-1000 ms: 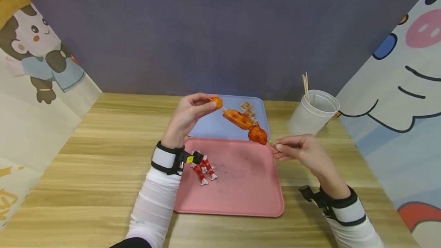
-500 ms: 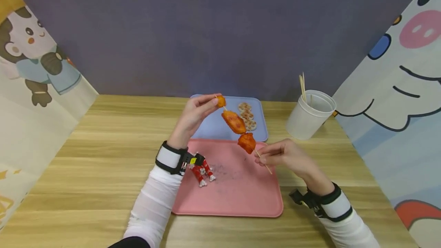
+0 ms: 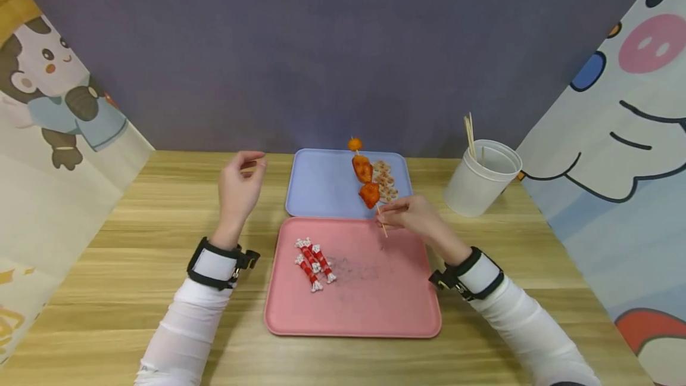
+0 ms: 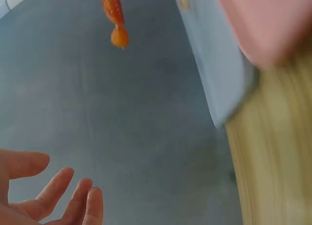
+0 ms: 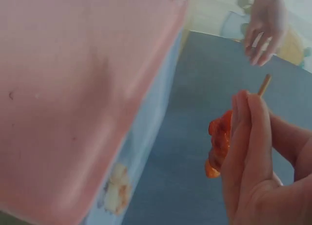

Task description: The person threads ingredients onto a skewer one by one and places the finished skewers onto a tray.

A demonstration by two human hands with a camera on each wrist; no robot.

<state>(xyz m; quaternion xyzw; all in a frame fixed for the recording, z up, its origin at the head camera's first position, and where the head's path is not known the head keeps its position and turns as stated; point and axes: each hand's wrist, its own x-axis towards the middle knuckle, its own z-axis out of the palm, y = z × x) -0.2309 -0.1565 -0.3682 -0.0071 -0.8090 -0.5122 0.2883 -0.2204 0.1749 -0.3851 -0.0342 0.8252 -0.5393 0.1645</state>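
My right hand [image 3: 409,219] pinches the bare lower end of a bamboo skewer [image 3: 382,222] in the head view. Three orange-red food pieces [image 3: 362,168] are threaded on it, a small round one at the far tip. The skewer stands tilted over the blue tray [image 3: 316,183]. In the right wrist view, the fingers [image 5: 248,152] partly hide the food. My left hand [image 3: 239,189] is apart from the skewer, left of the trays, its fingers loosely bent with nothing between them. The left wrist view shows that hand [image 4: 58,196] with thumb and fingers spread.
A pink tray [image 3: 375,308] lies in front of the blue one, with red-and-white bundles [image 3: 313,264] on its left side. Browned round slices [image 3: 383,180] lie on the blue tray. A white bucket [image 3: 477,186] with several skewers [image 3: 470,136] stands at the right.
My left hand has let go of the skewer's tip piece and moved left. The right hand has moved left and the skewer now points more upward, away from me.
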